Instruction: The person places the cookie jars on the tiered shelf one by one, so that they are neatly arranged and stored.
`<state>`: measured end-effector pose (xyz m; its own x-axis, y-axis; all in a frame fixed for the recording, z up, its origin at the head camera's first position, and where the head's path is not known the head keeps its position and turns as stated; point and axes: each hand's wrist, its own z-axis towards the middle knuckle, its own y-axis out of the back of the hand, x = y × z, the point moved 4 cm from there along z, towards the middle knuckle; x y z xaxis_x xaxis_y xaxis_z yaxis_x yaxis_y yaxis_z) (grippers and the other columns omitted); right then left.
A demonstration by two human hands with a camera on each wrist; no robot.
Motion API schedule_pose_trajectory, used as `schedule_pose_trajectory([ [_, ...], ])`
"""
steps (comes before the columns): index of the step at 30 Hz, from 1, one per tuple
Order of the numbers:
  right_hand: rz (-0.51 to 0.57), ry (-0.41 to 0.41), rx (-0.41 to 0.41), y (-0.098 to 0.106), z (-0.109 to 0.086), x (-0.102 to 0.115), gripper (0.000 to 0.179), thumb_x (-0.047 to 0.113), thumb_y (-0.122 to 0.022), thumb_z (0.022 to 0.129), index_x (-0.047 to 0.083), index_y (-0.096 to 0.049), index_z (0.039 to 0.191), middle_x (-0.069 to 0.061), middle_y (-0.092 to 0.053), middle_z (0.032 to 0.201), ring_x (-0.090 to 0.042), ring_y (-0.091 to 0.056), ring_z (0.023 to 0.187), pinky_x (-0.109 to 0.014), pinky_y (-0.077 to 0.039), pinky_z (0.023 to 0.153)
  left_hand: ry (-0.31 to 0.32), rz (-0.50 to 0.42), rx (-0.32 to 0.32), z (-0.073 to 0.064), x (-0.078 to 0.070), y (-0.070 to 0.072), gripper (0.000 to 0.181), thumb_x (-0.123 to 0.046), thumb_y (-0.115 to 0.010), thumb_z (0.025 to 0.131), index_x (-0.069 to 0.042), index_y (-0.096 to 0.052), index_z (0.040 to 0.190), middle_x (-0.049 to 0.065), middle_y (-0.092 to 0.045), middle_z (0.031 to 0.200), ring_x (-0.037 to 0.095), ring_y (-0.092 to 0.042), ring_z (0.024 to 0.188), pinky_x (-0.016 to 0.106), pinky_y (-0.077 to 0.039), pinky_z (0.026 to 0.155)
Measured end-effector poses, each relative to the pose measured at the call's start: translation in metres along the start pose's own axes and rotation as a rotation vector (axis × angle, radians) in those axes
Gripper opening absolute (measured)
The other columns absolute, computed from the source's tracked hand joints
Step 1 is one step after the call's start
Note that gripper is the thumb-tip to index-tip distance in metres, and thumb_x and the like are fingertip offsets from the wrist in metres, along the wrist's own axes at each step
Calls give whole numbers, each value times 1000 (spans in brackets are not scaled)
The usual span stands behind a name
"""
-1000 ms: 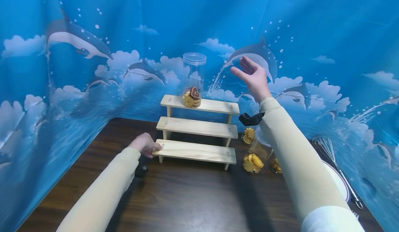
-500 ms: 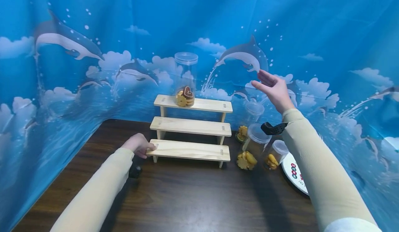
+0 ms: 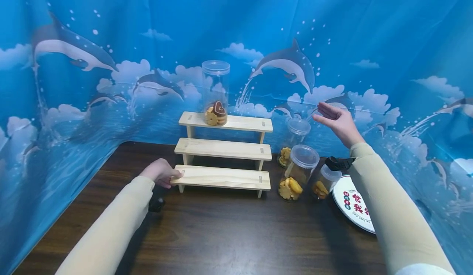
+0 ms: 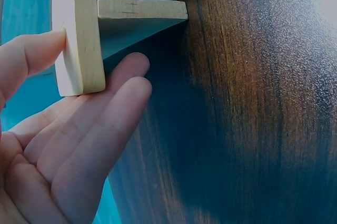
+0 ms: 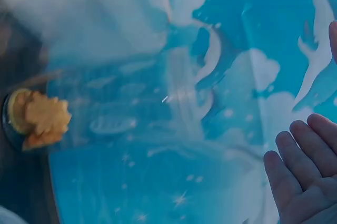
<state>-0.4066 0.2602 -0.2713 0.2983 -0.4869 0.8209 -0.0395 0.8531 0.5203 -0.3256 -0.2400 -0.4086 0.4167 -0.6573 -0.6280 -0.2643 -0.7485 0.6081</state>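
A three-step wooden display shelf (image 3: 223,148) stands at the back of the table. At the left end of its lowest board (image 4: 87,39), my left hand (image 3: 159,172) grips it, thumb on top and fingers underneath. On the top board's left part stands a tall clear lidded jar (image 3: 216,87) with cookies, one a brown heart, at its bottom. My right hand (image 3: 339,123) is raised in the air to the right of the shelf, fingers straight and thumb apart, holding nothing. Nearest it is a tall cookie jar (image 3: 298,127), seen lying sideways across the right wrist view.
Right of the shelf are a wide lidded jar (image 3: 303,160) and a small jar (image 3: 329,175), both with cookies. A white printed plate (image 3: 349,207) lies farther right, partly behind the right sleeve. A blue dolphin curtain (image 3: 258,20) hangs behind the dark table (image 3: 221,234).
My right hand has moved right and down, away from the jar on the top board. The view has turned slightly right, uncovering the jars and plate. My left hand keeps its grip.
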Motion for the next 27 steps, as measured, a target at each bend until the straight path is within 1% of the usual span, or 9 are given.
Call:
schedule_pose_trajectory([
  [2,-7,-18,7,1,-2,-10,74,42,-63,89,13,-29,149,-9,-31,153,-25,-29,140,-48,-28,114,-2,-3,-2,-1,0,1,29,-13,-63,89,14,-59,99,15,-65,78,20,-68,68,29,-60,64],
  [5,7,-30,20,0,-3,-25,73,39,-63,90,12,-28,149,-10,-30,153,-26,-28,141,-48,-28,114,-7,-20,0,-3,0,2,29,-13,-63,88,14,-59,99,14,-64,77,19,-68,68,29,-60,63],
  [8,25,-43,36,-1,-2,-36,72,36,-62,91,11,-28,149,-10,-29,153,-26,-27,141,-48,-28,115,-11,-33,7,-4,-1,2,30,-12,-64,88,15,-58,100,14,-64,78,19,-68,69,29,-60,64],
  [11,29,-52,45,-5,0,-46,71,35,-62,91,10,-28,149,-11,-29,153,-27,-27,141,-49,-28,114,-2,-39,6,-4,0,1,32,-13,-64,88,15,-58,102,13,-64,78,20,-68,70,29,-60,65],
  [17,34,-57,77,-21,8,-57,74,36,-64,90,11,-29,149,-13,-30,152,-30,-30,139,-50,-31,112,20,-7,-7,-5,6,3,34,-15,-65,87,15,-58,102,10,-59,74,17,-64,65,28,-60,63],
  [20,31,-67,93,-30,13,-60,77,39,-66,88,11,-29,149,-13,-30,152,-31,-31,139,-49,-33,112,11,-4,-5,-6,8,4,35,-15,-65,87,15,-58,103,9,-57,73,17,-63,65,29,-60,64],
  [23,15,-81,96,-33,15,-62,80,41,-67,86,11,-29,149,-12,-29,153,-32,-32,138,-49,-34,111,-5,-26,2,-5,7,3,36,-15,-65,86,16,-57,104,9,-56,74,18,-62,67,30,-60,66],
  [27,-16,-101,100,-34,17,-68,84,43,-68,84,10,-27,150,-14,-28,153,-35,-32,137,-52,-35,109,-16,-47,2,-3,3,1,37,-14,-65,86,17,-57,105,8,-56,74,17,-61,68,31,-60,67],
])
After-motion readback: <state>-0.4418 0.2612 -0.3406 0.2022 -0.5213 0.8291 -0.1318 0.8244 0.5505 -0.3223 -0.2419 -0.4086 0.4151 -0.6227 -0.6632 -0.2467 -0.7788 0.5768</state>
